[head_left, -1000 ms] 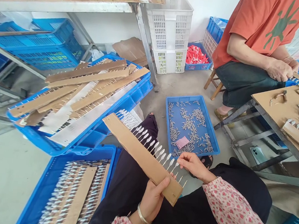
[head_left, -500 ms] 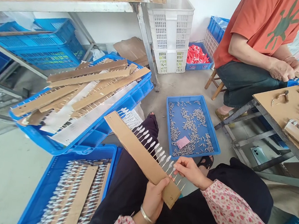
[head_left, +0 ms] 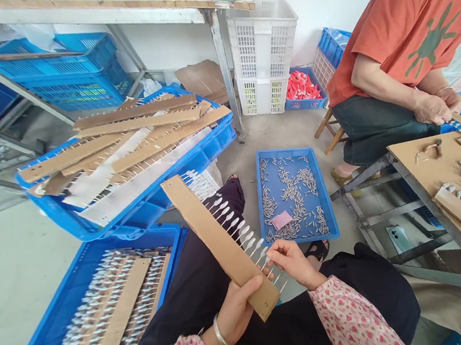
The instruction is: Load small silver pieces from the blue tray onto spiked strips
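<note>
My left hand (head_left: 238, 304) grips the lower end of a long brown cardboard strip (head_left: 212, 230), thumb on its face. Thin pointed sticks jut from the strip's far edge, most carrying small silvery-grey leaf-shaped pieces (head_left: 236, 225). Near the lower end, several sticks (head_left: 277, 279) are bare. My right hand (head_left: 293, 262) pinches one silvery piece (head_left: 265, 254) between thumb and fingertips at a stick beside the bare ones; the fingers partly cover it. Beyond my knees, a shallow blue tray (head_left: 257, 197) on the floor holds many loose silvery pieces (head_left: 291, 181) and a pink slip (head_left: 282, 219).
To the left, a blue crate (head_left: 158, 187) is heaped with stick-lined cardboard strips (head_left: 169, 125). Below it, another blue crate (head_left: 76, 266) contains filled strips. A co-worker in an orange shirt (head_left: 400, 42) sits at a low table (head_left: 421, 159) on the right. White crates (head_left: 265, 39) stand behind.
Almost nothing differs. My right fingers stay on the silvery piece with a very slight shift, and the view has moved a little.
</note>
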Tool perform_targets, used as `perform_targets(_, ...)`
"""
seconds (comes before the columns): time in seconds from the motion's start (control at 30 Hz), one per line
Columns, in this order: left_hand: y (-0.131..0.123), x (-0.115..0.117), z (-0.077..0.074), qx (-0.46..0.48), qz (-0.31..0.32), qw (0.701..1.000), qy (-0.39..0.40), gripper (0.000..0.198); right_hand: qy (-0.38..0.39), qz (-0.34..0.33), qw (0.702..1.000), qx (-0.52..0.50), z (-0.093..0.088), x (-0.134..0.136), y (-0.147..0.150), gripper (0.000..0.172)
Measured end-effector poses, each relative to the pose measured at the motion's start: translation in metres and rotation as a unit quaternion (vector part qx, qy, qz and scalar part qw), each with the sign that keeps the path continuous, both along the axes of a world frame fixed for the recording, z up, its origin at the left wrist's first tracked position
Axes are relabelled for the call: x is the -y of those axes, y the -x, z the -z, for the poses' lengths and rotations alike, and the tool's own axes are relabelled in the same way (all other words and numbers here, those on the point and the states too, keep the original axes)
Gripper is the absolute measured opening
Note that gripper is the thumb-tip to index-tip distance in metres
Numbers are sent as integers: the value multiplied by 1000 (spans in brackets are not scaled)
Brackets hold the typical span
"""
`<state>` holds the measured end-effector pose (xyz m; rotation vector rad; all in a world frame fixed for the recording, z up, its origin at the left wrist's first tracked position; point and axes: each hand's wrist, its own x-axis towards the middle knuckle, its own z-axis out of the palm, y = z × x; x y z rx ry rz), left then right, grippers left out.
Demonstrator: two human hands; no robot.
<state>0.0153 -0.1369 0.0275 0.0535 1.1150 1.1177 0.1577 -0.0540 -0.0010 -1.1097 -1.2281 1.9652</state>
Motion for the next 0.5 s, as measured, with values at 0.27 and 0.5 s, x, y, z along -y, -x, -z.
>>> perform_targets(0.27, -2, 7, -2, -11, 29, 999, -22, 30, 11, 69, 998, -5, 4, -9, -12, 17)
perform_targets(0.5, -4, 2, -4, -23, 19, 999, -17, 33, 70, 87, 991, -69, 6, -18, -24, 35)
